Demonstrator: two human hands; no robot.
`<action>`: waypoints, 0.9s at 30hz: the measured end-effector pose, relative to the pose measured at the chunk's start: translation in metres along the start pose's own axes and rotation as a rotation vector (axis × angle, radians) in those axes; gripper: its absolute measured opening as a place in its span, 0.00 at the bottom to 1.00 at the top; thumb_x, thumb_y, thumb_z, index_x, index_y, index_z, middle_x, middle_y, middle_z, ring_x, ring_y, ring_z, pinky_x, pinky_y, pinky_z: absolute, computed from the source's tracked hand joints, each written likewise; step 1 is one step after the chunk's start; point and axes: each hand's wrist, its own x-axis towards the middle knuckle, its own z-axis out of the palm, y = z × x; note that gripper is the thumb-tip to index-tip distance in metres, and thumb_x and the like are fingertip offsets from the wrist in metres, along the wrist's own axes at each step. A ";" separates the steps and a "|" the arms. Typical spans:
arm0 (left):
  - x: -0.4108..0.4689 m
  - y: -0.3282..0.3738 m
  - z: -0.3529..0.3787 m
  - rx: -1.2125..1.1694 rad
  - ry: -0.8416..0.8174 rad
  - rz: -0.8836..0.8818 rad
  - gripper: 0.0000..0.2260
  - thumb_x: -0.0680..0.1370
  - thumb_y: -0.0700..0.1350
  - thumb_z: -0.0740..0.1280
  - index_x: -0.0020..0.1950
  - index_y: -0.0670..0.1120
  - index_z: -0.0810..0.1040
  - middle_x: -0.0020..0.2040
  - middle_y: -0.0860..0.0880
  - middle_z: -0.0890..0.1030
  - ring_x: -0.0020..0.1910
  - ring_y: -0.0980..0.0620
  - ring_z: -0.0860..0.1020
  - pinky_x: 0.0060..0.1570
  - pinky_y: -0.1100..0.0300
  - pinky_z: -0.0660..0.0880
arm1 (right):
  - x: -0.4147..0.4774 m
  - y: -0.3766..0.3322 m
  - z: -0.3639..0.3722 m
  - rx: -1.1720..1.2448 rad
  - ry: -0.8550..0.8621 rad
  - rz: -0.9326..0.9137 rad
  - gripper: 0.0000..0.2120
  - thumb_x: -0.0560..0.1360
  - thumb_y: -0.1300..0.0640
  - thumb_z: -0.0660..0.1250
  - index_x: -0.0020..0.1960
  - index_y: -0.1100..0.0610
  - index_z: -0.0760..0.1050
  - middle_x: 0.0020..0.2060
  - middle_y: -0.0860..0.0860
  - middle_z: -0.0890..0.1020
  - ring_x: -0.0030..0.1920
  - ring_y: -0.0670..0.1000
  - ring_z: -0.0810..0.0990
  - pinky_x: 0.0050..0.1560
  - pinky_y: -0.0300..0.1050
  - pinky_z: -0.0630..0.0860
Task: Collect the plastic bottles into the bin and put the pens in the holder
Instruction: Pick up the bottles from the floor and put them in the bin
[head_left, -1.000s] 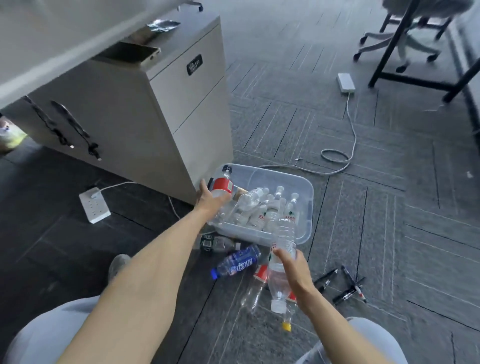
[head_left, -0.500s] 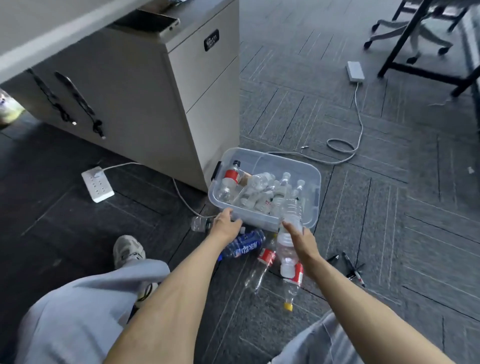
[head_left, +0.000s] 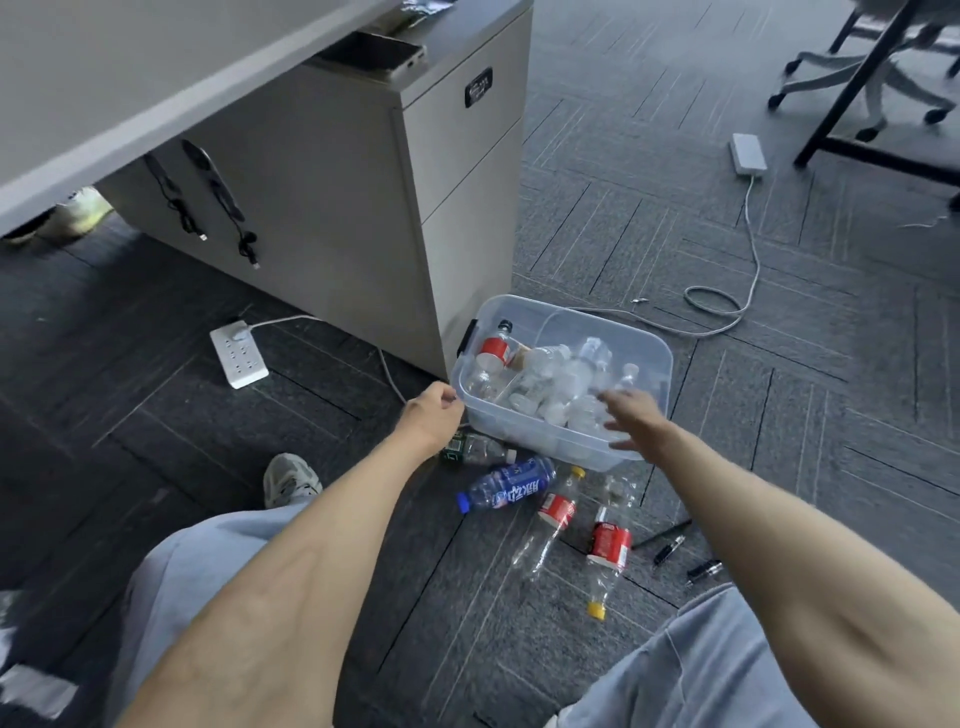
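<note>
A person crouched on dark carpet holds the left hand (head_left: 434, 410) loosely curled and empty just beside the near left corner of a clear plastic storage bin (head_left: 540, 448) already part-filled with bottles. Just below that hand lies a small clear bottle with a green label (head_left: 475, 449), then a blue-wrapped plastic drink bottle (head_left: 506, 488). Nearer the right hand lie two tall clear bottles with red labels and yellow caps (head_left: 553, 519), all on their sides. The right hand (head_left: 631, 421), blurred, spreads open-fingered over the bin's near rim, gripping nothing. Below and right of it lie several black pens (head_left: 670, 545); no holder is in view. The empties look light, thin-walled and prone to roll or crumple, so a grasp round the labelled mid-body or the stiffer neck seems best.
</note>
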 end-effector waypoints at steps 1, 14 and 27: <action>-0.004 -0.001 0.002 0.018 -0.017 -0.001 0.15 0.80 0.49 0.59 0.66 0.47 0.73 0.64 0.45 0.77 0.61 0.44 0.75 0.57 0.57 0.70 | -0.005 0.011 0.004 -0.023 -0.016 0.014 0.20 0.81 0.53 0.63 0.69 0.62 0.70 0.68 0.60 0.73 0.64 0.60 0.75 0.60 0.59 0.75; -0.027 -0.015 0.073 0.114 -0.202 0.009 0.14 0.80 0.49 0.59 0.63 0.47 0.74 0.62 0.47 0.78 0.57 0.47 0.76 0.56 0.58 0.70 | -0.024 0.092 0.029 -0.087 0.042 -0.026 0.06 0.75 0.62 0.66 0.45 0.60 0.82 0.44 0.60 0.83 0.44 0.54 0.78 0.46 0.49 0.75; 0.083 -0.069 0.175 0.471 -0.368 0.012 0.22 0.77 0.54 0.62 0.67 0.43 0.68 0.65 0.41 0.70 0.64 0.41 0.71 0.62 0.45 0.71 | 0.056 0.149 0.044 -0.347 0.019 0.123 0.28 0.76 0.46 0.66 0.71 0.62 0.72 0.68 0.58 0.76 0.68 0.58 0.74 0.68 0.50 0.70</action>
